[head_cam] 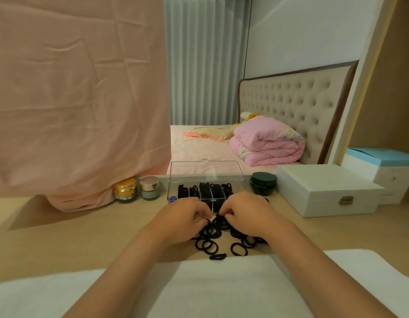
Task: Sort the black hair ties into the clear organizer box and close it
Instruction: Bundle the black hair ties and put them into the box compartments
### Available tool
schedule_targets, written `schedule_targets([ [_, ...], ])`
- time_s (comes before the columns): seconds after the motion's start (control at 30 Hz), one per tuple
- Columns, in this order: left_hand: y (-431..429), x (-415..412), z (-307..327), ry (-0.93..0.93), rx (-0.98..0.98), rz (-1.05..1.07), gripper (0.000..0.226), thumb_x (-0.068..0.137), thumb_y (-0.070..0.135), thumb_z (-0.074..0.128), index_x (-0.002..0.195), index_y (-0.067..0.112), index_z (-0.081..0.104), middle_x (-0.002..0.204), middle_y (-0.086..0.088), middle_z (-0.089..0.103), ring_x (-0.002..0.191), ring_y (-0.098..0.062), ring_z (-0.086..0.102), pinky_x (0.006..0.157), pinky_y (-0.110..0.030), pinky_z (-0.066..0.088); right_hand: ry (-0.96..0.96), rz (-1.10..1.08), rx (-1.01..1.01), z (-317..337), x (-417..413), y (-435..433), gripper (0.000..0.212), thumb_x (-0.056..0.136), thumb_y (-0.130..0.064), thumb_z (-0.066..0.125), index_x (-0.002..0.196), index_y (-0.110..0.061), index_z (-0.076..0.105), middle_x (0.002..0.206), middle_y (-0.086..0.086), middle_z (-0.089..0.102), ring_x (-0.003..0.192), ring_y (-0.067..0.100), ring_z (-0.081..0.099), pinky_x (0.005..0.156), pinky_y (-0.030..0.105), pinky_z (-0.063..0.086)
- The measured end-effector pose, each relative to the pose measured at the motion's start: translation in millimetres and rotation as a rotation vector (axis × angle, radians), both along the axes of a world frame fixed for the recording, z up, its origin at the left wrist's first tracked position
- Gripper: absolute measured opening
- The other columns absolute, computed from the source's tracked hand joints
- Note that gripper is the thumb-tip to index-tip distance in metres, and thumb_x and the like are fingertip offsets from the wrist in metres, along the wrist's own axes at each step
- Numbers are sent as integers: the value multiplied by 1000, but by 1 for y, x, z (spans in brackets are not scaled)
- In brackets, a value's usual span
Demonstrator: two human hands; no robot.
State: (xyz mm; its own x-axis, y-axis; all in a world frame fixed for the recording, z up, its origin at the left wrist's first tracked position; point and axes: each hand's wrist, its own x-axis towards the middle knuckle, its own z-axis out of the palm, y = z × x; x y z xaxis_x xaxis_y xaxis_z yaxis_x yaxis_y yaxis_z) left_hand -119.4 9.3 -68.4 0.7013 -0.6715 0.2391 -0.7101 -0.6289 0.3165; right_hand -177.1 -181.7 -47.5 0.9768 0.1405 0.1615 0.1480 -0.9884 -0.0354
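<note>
A clear organizer box stands open on the wooden table, its lid tilted up at the back. Its divided compartments hold black hair ties. In front of the box lies a loose pile of black hair ties; one tie sits apart at the near edge. My left hand and my right hand hover side by side over the far end of the pile, fingers curled down and pinching ties. The front of the box is hidden behind both hands.
Two cosmetic jars stand left of the box, a dark green jar to its right. A white latched case fills the right side. A pink cloth hangs at the left. White fabric covers the near edge.
</note>
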Motion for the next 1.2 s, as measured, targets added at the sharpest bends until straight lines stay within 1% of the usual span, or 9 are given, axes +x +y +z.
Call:
schedule_targets([
  [0.2, -6, -1, -14, 19, 155, -14, 38, 99, 31, 54, 137, 38, 58, 120, 9, 53, 106, -9, 51, 86, -28, 47, 72, 5, -193, -19, 2, 6, 40, 97, -33, 57, 137, -30, 59, 118, -1, 54, 98, 16, 57, 77, 29, 50],
  [0.4, -9, 0, -12, 83, 93, 10, 24, 95, 28, 63, 118, 30, 71, 114, 12, 55, 100, -5, 53, 86, -21, 46, 25, -64, -214, -29, 10, 4, 35, 101, -36, 55, 133, -23, 62, 119, 2, 59, 102, 19, 59, 86, 36, 55],
  [0.5, -8, -1, -10, 243, -43, 43, 11, 94, 24, 64, 100, 31, 70, 101, 15, 61, 85, -3, 59, 75, -18, 49, -18, -62, -173, -26, 9, 1, 26, 100, -32, 55, 122, -25, 69, 109, -1, 64, 94, 17, 61, 81, 34, 55],
  [0.6, -4, 1, -5, 379, -186, 80, 8, 94, 23, 65, 93, 30, 68, 89, 9, 71, 78, -5, 65, 70, -19, 51, 17, -55, 35, -15, 5, -6, 20, 97, -36, 60, 109, -30, 75, 101, -6, 67, 83, 13, 62, 71, 31, 55],
  [0.73, 0, 3, -1, 494, -392, 157, 9, 93, 16, 65, 93, 23, 71, 86, 4, 73, 78, -8, 67, 72, -20, 51, 82, -42, 557, 6, -3, -11, 9, 94, -28, 68, 94, -29, 78, 85, -2, 76, 80, 18, 72, 76, 34, 61],
  [0.87, 0, 4, 1, 577, -478, 210, 8, 93, 16, 68, 91, 21, 74, 84, 2, 74, 71, -6, 67, 67, -20, 54, 205, -38, 776, 11, -10, -11, 8, 95, -24, 68, 94, -23, 75, 80, -6, 73, 68, 7, 70, 55, 24, 53],
  [1.0, -5, 2, 4, 643, -559, 265, 5, 92, 15, 70, 93, 17, 75, 87, -4, 76, 69, -9, 69, 67, -21, 58, 339, 41, 1100, 17, -12, -4, 13, 99, -16, 63, 102, -7, 73, 78, 4, 71, 65, 13, 66, 48, 23, 46],
  [1.13, -4, -3, 10, 916, -669, 163, 15, 91, 17, 71, 104, 11, 75, 93, -9, 78, 77, -15, 73, 76, -26, 61, 374, 26, 1127, 14, -8, 5, 16, 99, -20, 64, 100, -9, 76, 82, 17, 71, 69, 27, 57, 49, 24, 46],
  [1.2, -2, -5, 14, 1053, -728, 81, 18, 95, 8, 62, 107, 7, 75, 99, -13, 76, 84, -19, 71, 86, -33, 61, 332, -48, 1072, 9, -6, 7, 16, 98, -21, 65, 97, -10, 77, 78, 20, 72, 62, 24, 57, 51, 25, 49],
])
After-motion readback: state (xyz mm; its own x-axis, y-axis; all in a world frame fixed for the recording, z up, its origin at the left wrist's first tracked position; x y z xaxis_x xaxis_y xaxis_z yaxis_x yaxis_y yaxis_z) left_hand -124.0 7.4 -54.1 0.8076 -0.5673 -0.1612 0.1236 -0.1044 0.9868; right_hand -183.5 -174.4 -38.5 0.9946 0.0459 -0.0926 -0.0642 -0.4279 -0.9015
